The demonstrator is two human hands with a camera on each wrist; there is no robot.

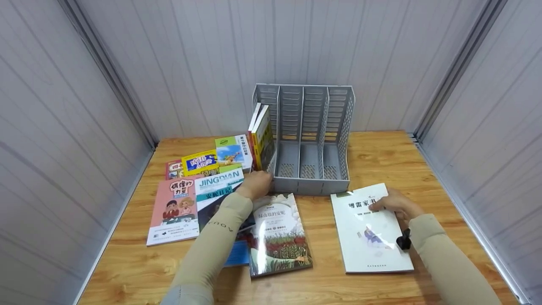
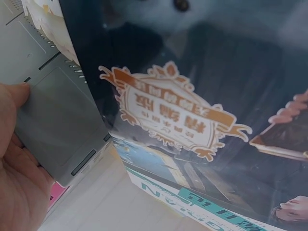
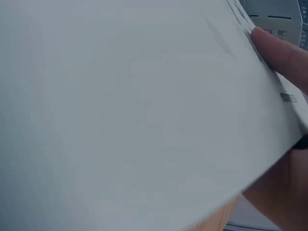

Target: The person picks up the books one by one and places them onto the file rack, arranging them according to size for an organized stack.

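Left hand [image 1: 256, 185]: gripping the front-left corner of the gray rack [image 1: 311, 186]; wrist view shows thumb and fingers round the panel. Right hand [image 1: 400, 204]: gripping the white book [image 1: 368, 237], thumb on the cover near the top, other fingers mostly hidden at its right side. Book is cover up, in front of the rack's right end, toward the tabletop's [image 1: 440, 169] front-right corner. Can't tell if it touches the wood.

Rack stands near the middle of the back edge, four compartments. Leftmost one holds two upright books [image 1: 262, 137], spines to the front; other three show bare floors.

Rest of the books lie left of the white one. Flowery book [image 1: 281, 239] is in front of the rack, well apart from the white one, part of a blue book [image 1: 237, 254] showing beside it. Dark book [image 1: 217, 199] is partly behind the left sleeve [image 1: 220, 231]. Pink book [image 1: 177, 212] is beside it, nearest the left edge. Toward the back-left corner: yellow book [image 1: 199, 163] partly over a red-pink book [image 1: 172, 168], green-and-white book [image 1: 233, 150] just left of the rack. Pale walls [image 1: 203, 76] on left, back and right.
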